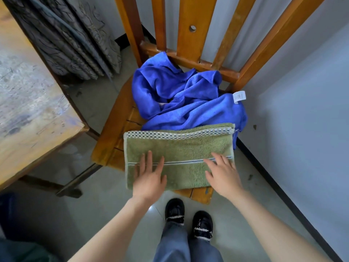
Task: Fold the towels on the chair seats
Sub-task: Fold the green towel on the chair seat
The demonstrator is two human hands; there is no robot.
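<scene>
Green terry towel (179,157), folded flat, lies on the wooden chair seat (111,133) front; left hand (149,176) and right hand (222,174) press it, fingers straight. Crumpled blue towel (179,99) behind.

a pale grey floor (105,188) is seen, shiny with light in the near middle. a plain white wall (311,114) is found on the right, and a dark strip (277,184) is run along its foot. a worn wooden table (37,110) is set on the left, held up by dark metal legs (79,178). a grey curtain (75,40) with a line pattern is hung at the far left. a brown wooden chair (190,16) is placed in the far middle, its tall back made of slats.
</scene>
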